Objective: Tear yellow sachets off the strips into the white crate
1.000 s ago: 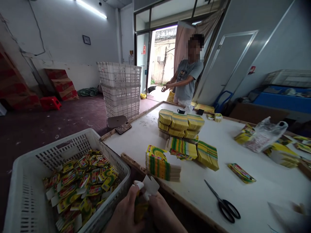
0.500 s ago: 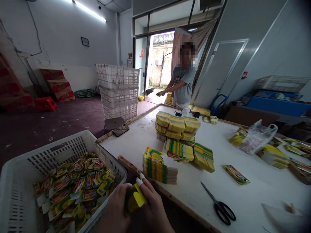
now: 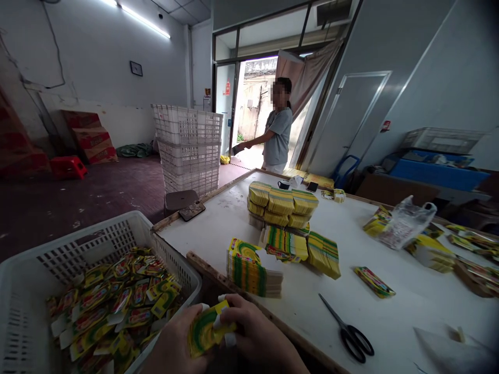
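My left hand point(image 3: 175, 345) and my right hand point(image 3: 257, 335) meet at the bottom edge, both closed on one small yellow and green carton point(image 3: 205, 328), partly folded. My right fingertips wear white tape. Just left of my hands stands a white plastic crate point(image 3: 117, 236) holding several folded cartons point(image 3: 113, 306). Ahead on the white table point(image 3: 390, 317), close to my right hand, rises a stack of flat cartons point(image 3: 249, 265).
More carton stacks point(image 3: 283, 200) sit mid-table. Black scissors point(image 3: 346, 330) lie at the right. A plastic bag point(image 3: 403, 221) and loose cartons lie far right. A person point(image 3: 275, 132) stands at the doorway. Stacked white crates point(image 3: 189, 145) and a stool point(image 3: 181, 198) are behind.
My hands have turned the carton from upright to lying across, with its white flap folded in. The person at the far end has turned and stepped toward the doorway.
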Demonstrator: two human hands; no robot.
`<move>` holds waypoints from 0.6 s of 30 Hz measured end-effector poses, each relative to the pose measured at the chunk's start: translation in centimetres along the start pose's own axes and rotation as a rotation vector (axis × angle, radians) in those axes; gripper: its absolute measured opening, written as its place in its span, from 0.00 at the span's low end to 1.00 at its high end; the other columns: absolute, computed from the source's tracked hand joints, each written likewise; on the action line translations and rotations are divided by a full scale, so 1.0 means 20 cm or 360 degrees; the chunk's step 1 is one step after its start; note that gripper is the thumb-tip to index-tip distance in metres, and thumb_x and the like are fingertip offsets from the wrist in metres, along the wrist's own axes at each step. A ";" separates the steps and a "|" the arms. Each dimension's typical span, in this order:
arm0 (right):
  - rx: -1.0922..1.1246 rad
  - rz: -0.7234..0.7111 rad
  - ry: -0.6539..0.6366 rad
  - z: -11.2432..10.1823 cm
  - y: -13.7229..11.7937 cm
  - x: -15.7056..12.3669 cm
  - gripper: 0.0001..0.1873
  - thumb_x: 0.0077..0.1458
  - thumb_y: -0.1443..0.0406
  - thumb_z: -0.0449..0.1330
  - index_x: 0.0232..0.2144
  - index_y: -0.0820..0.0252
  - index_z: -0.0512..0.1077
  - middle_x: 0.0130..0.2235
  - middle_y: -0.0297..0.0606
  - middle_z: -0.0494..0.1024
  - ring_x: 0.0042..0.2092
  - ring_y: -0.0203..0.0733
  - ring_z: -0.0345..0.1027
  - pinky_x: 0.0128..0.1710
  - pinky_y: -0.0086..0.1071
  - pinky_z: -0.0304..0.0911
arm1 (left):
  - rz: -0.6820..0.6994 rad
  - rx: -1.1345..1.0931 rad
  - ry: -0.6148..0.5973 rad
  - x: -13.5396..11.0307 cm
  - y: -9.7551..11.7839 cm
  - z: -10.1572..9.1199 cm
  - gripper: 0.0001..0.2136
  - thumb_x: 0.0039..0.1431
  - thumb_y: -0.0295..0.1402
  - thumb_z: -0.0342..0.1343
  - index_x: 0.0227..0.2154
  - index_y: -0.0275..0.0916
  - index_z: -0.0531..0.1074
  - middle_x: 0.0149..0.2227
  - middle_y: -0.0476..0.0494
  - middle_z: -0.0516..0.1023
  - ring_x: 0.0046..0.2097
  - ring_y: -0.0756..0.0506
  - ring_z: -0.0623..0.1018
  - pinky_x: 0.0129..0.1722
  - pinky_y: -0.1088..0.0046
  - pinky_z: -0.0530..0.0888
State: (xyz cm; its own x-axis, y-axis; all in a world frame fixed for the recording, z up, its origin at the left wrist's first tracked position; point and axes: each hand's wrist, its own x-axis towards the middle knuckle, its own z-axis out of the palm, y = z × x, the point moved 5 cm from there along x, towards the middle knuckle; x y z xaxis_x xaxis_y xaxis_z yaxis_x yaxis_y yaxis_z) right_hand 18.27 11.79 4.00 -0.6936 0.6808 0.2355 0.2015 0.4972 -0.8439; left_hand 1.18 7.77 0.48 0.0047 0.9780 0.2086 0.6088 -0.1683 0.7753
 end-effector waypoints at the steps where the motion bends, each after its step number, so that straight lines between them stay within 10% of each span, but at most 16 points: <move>1: 0.0048 0.0010 0.0087 0.01 0.01 0.00 0.18 0.49 0.74 0.60 0.41 0.50 0.76 0.50 0.39 0.72 0.49 0.45 0.70 0.49 0.35 0.65 | 0.0000 -0.0013 0.0015 0.00 0.02 0.00 0.21 0.43 0.39 0.65 0.43 0.46 0.73 0.39 0.44 0.81 0.38 0.38 0.81 0.35 0.69 0.78; 7: 0.0747 0.0249 0.0334 0.14 0.17 -0.01 0.40 0.55 0.59 0.61 0.65 0.55 0.49 0.65 0.46 0.57 0.64 0.49 0.54 0.61 0.44 0.53 | -0.0005 -0.0064 0.0199 0.01 0.03 0.00 0.21 0.46 0.39 0.65 0.44 0.45 0.72 0.43 0.42 0.79 0.43 0.36 0.79 0.39 0.67 0.77; 13: 0.0345 0.0380 0.0690 0.11 0.22 0.00 0.24 0.59 0.59 0.53 0.57 0.59 0.67 0.55 0.48 0.72 0.57 0.52 0.65 0.59 0.47 0.58 | 0.0121 0.0080 0.0299 -0.01 0.03 0.06 0.24 0.44 0.30 0.63 0.47 0.44 0.70 0.44 0.41 0.79 0.44 0.36 0.79 0.41 0.65 0.76; 18: 0.0510 0.0280 0.0602 0.11 0.15 0.01 0.27 0.60 0.58 0.54 0.60 0.58 0.61 0.60 0.43 0.67 0.60 0.47 0.62 0.59 0.40 0.58 | 0.0048 0.0112 0.0314 -0.02 0.04 0.03 0.24 0.45 0.32 0.63 0.49 0.42 0.69 0.47 0.39 0.76 0.48 0.35 0.76 0.48 0.61 0.73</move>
State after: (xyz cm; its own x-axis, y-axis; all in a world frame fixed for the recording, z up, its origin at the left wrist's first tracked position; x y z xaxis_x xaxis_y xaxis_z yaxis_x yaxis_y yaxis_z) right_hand 17.19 12.32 0.49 -0.3582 0.9152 0.1846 0.0296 0.2088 -0.9775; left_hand 2.08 7.34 0.61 -0.1276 0.9283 0.3493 0.6646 -0.1814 0.7249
